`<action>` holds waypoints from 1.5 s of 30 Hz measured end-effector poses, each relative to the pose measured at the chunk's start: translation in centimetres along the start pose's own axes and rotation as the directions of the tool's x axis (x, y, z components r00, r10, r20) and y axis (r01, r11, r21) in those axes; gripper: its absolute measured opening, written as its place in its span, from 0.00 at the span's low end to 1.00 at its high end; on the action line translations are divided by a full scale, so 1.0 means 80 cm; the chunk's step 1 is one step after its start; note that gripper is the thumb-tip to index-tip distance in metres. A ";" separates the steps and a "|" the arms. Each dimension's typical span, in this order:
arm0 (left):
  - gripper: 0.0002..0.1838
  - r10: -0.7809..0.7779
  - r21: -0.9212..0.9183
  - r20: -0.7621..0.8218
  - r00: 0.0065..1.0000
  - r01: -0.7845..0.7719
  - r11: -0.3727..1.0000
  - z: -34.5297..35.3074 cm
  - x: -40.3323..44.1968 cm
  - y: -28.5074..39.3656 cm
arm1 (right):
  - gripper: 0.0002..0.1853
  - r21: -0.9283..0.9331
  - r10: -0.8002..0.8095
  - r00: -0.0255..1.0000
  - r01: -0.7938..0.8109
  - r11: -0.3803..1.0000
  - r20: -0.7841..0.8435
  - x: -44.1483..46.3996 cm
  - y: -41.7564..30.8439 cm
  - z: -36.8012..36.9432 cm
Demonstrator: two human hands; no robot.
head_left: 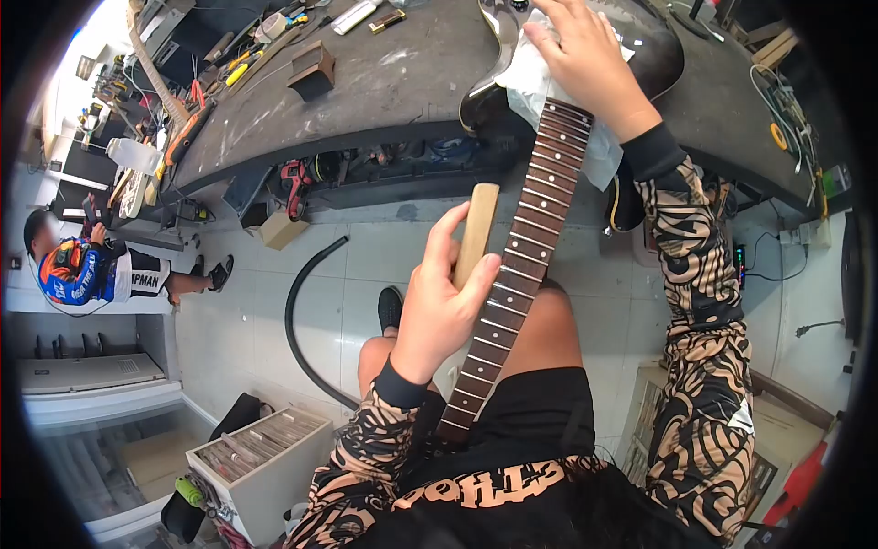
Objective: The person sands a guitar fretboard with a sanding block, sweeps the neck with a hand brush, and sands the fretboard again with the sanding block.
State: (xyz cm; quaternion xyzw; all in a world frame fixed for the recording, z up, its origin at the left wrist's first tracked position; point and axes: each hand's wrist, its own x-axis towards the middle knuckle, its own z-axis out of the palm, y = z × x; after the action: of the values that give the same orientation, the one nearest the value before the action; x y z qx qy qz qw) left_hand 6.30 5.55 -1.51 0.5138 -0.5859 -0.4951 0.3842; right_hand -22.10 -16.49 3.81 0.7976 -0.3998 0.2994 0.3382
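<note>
An electric guitar lies with its dark glossy body [660, 57] on the workbench, and its fretboard [524, 252] slants down toward my lap. The headstock end is lost against my dark clothes. My left hand [439, 316] is closed around a wooden block [477, 231], held upright just left of the fretboard. Up on the guitar body rests my right hand [590, 69], fingers stretched out over a crumpled white sheet [529, 84]. The sheet covers the area where neck meets body, and part of it hangs down beside the neck.
On the workbench [384, 82] are a small dark box [312, 71], several hand tools and cables [777, 119]. A red power drill [294, 188] sits below. A black hose [291, 316] curves across the floor. Another person [82, 265] sits at far left.
</note>
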 end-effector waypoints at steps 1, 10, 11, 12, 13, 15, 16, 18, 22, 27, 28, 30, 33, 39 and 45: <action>0.37 0.021 0.035 0.002 1.000 -0.021 0.999 0.004 0.000 0.006 | 0.21 -0.013 0.024 1.000 -0.024 1.000 0.003 -0.002 -0.010 -0.002; 0.39 0.195 0.213 0.004 0.981 -0.191 0.958 0.030 0.021 0.017 | 0.16 0.034 0.136 0.985 -0.133 0.991 -0.104 -0.005 -0.027 0.003; 0.39 0.214 0.215 0.003 0.977 -0.210 0.954 0.030 0.019 0.015 | 0.15 0.025 0.111 0.992 -0.110 0.994 -0.060 -0.006 -0.025 0.005; 0.40 0.233 0.217 0.006 0.972 -0.229 0.949 0.032 0.017 0.014 | 0.14 0.015 0.087 0.996 -0.087 0.996 -0.016 -0.008 -0.022 0.004; 0.40 0.199 0.228 0.020 0.980 -0.198 0.953 0.031 0.009 0.013 | 0.13 0.006 0.064 0.997 -0.064 0.998 0.030 -0.011 -0.020 0.004; 0.40 0.131 0.254 0.048 0.990 -0.139 0.957 0.024 -0.022 0.014 | 0.12 -0.041 0.046 0.998 -0.047 0.998 -0.038 -0.013 -0.020 0.004; 0.40 0.066 0.223 0.065 0.996 -0.079 0.972 0.020 -0.035 0.019 | 0.12 -0.108 0.025 0.993 -0.037 0.993 -0.112 -0.011 -0.022 0.006; 0.40 0.191 0.273 0.054 0.980 -0.199 0.941 0.023 -0.026 0.008 | 0.12 -0.085 0.101 0.994 -0.105 0.991 -0.050 -0.013 -0.031 0.001; 0.39 0.285 0.247 0.015 0.958 -0.280 0.928 0.048 0.054 0.024 | 0.12 -0.069 0.079 0.993 -0.085 0.994 -0.084 -0.019 -0.030 0.004; 0.39 0.329 0.283 0.017 0.944 -0.320 0.904 0.052 0.074 0.030 | 0.12 -0.117 0.023 0.993 -0.036 0.993 -0.114 -0.021 -0.029 0.011; 0.39 0.288 0.267 0.020 0.957 -0.283 0.921 0.046 0.043 0.025 | 0.12 -0.104 0.028 0.995 -0.038 0.994 -0.092 -0.020 -0.030 0.005; 0.39 0.245 0.264 0.040 0.969 -0.246 0.933 0.031 -0.013 0.006 | 0.12 -0.098 0.013 0.994 -0.024 0.995 -0.111 -0.015 -0.028 0.003; 0.39 0.236 0.304 0.061 0.970 -0.243 0.921 0.024 -0.041 -0.006 | 0.12 -0.114 -0.020 0.983 -0.001 0.994 -0.182 -0.020 -0.024 0.010; 0.36 0.440 0.247 0.005 0.898 -0.427 0.870 0.065 0.113 0.029 | 0.15 -0.093 0.020 0.979 -0.039 0.995 -0.203 -0.019 -0.023 0.012; 0.40 0.234 0.246 0.064 0.970 -0.243 0.938 0.026 -0.027 0.003 | 0.20 0.038 0.148 0.978 -0.144 0.989 -0.149 -0.016 -0.027 0.010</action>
State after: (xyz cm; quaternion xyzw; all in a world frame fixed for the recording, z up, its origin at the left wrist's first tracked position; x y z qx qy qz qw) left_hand 4.64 8.06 -1.56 0.4752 -0.7084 -0.3751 0.3629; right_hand -20.78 -15.54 1.73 0.7455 -0.4261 0.3887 0.3339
